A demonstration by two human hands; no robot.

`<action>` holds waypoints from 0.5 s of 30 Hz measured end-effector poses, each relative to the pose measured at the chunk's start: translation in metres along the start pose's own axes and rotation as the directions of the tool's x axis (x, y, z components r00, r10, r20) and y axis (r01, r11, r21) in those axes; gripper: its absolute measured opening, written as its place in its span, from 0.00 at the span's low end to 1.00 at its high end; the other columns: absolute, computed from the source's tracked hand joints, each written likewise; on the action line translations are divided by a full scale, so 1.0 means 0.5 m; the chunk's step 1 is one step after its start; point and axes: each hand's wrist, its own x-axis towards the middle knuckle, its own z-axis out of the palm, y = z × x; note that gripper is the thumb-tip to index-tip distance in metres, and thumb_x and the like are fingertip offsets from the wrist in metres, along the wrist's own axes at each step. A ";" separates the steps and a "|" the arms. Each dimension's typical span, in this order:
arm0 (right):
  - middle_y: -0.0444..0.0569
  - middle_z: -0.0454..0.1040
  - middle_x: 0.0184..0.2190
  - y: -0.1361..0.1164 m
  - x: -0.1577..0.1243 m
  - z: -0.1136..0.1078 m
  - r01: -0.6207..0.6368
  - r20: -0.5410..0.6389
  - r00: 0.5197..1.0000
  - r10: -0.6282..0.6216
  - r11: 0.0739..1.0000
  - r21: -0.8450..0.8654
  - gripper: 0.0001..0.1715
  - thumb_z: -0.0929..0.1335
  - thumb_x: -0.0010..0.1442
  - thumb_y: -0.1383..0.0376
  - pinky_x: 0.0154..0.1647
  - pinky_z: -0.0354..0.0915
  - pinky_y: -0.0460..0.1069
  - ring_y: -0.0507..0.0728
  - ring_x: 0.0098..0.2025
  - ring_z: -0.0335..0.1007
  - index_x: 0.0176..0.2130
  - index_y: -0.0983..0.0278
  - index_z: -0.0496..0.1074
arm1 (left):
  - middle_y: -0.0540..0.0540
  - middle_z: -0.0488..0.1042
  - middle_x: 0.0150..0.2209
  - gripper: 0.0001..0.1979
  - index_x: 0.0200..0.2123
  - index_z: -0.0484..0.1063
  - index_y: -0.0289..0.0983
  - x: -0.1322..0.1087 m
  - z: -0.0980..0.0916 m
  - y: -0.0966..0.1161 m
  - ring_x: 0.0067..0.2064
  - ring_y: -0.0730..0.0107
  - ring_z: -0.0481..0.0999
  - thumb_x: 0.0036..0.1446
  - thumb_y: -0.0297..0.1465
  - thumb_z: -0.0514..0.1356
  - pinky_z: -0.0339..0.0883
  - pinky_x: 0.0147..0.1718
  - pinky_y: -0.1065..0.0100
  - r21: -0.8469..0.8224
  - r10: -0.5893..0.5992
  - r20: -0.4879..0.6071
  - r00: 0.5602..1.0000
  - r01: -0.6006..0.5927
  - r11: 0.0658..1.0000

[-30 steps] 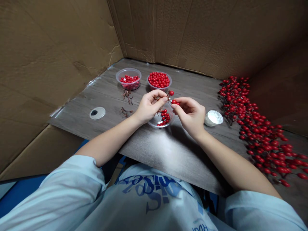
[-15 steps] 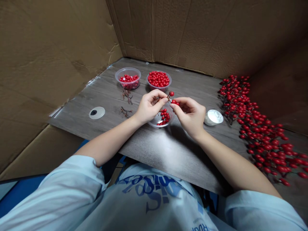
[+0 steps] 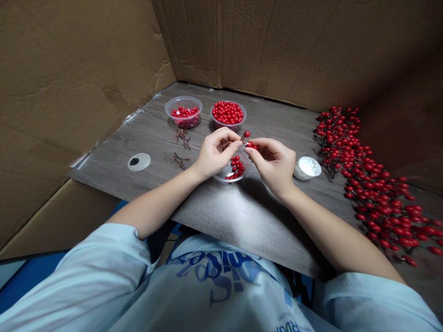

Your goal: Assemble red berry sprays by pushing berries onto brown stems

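Head camera view, looking down at a person's two bare hands over a grey wood-grain bench (image 3: 207, 210) with cardboard walls (image 3: 79, 69) around it. At the left, a pale round disc (image 3: 144, 160) with a black spot lies flat. Next come two bare brown twigs (image 3: 180, 161), one farther back than the other, with a clear tub (image 3: 168, 111) partly filled with red berries just behind them. The left hand (image 3: 216, 154) has its grip closed, thumb against fingers, on a brown stem (image 3: 242, 139) tipped by a single red berry (image 3: 247, 133). Behind that hand stands a fuller tub (image 3: 221, 126) of berries; below the hands, a third tub (image 3: 231, 181) contains a few. The right hand (image 3: 273, 163) pinches small red berries (image 3: 249, 145) between thumb and fingers, right beside the stem. Farther right sits a small whitish pot (image 3: 308, 168), then a long heap of berry-laden branches (image 3: 375, 189) reaching the right edge.
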 end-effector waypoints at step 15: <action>0.47 0.77 0.34 -0.004 -0.007 0.004 -0.027 0.010 1.000 0.026 0.998 0.054 0.13 0.68 0.56 0.67 0.31 0.71 0.46 0.51 0.30 0.73 0.43 0.64 0.70 | 0.48 0.71 0.29 0.04 0.30 0.73 0.33 0.001 -0.024 -0.008 0.29 0.78 0.68 0.54 0.28 0.60 0.59 0.26 0.75 0.394 0.345 -0.048 0.937 -0.300 0.869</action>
